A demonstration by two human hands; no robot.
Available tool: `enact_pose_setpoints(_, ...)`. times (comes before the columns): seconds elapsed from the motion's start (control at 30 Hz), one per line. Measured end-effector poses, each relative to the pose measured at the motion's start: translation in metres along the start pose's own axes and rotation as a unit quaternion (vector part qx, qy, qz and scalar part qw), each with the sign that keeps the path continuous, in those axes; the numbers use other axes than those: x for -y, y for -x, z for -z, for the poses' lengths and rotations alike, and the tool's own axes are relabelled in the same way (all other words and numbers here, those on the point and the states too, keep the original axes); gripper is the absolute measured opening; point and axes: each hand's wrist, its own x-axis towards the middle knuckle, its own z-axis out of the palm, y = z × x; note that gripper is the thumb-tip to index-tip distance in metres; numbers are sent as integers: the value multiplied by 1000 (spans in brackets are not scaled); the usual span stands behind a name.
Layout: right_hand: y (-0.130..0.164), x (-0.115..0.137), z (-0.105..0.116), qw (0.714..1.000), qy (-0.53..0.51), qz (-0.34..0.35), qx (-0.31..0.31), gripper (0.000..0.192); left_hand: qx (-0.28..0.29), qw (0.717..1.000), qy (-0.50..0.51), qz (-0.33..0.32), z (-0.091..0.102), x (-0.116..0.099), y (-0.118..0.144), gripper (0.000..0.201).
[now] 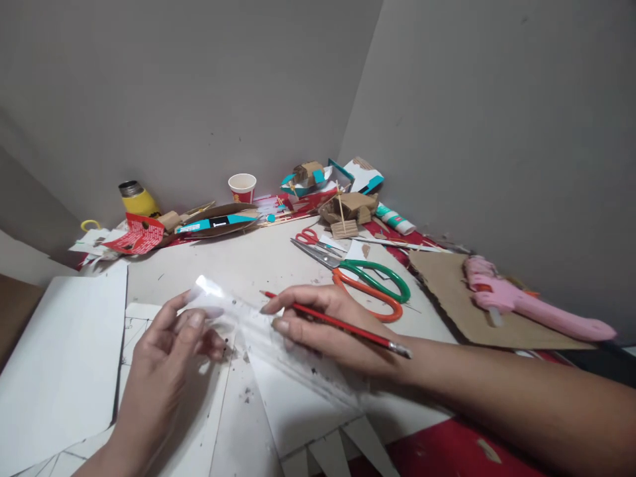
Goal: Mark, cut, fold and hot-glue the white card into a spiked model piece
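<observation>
My left hand (166, 354) has its thumb and fingers closed on the far left end of a clear plastic strip (258, 341), which looks like a transparent ruler. The strip slants down to the right, above the white sheets. In my right hand (332, 321) a red pencil (318, 314) lies across the fingers, tip to the left. The right thumb and fingertips also meet the clear strip's edge. Below it is a white piece (303, 404) with triangular points cut along its near end.
Large scissors (375, 281) with green and orange handles lie beyond my right hand, beside small red-handled scissors (308, 236). A pink glue gun (531, 301) rests on cardboard (432, 278) at right. White board (64, 358) lies left. A paper cup (242, 187) and yellow bottle (138, 199) stand behind.
</observation>
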Motion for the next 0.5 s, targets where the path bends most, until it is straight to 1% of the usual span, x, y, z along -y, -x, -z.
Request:
enact_pose_setpoints(0.1, 4, 0, -4, 997, 14, -20, 79, 20, 7, 1000, -8, 19, 3, 0, -2, 56)
enact_pose_setpoints(0.17, 3, -4, -3, 993, 29, -32, 114, 24, 25, 999, -28, 35, 5, 2, -5, 51)
enact_pose_setpoints(0.27, -1, -8, -1, 990, 63, -23, 123, 23, 68, 995, -36, 69, 6, 6, -8, 45)
enact_pose_setpoints(0.33, -3, -8, 1, 990, 80, -18, 114, 20, 74, 994, -55, 67, 5, 9, -9, 43)
enact_pose_setpoints(0.4, -5, -6, 4, 992, 85, -5, 95, 19, 37, 993, -111, 15, 5, 10, -8, 42)
enact_pose_setpoints(0.43, -6, -4, 6, 993, 88, 6, 79, 18, 8, 988, -149, -27, 6, 11, -8, 41)
enact_pose_setpoints(0.5, -7, 1, 11, 993, 108, 28, 46, 17, -40, 969, -215, -118, 7, 12, -5, 37)
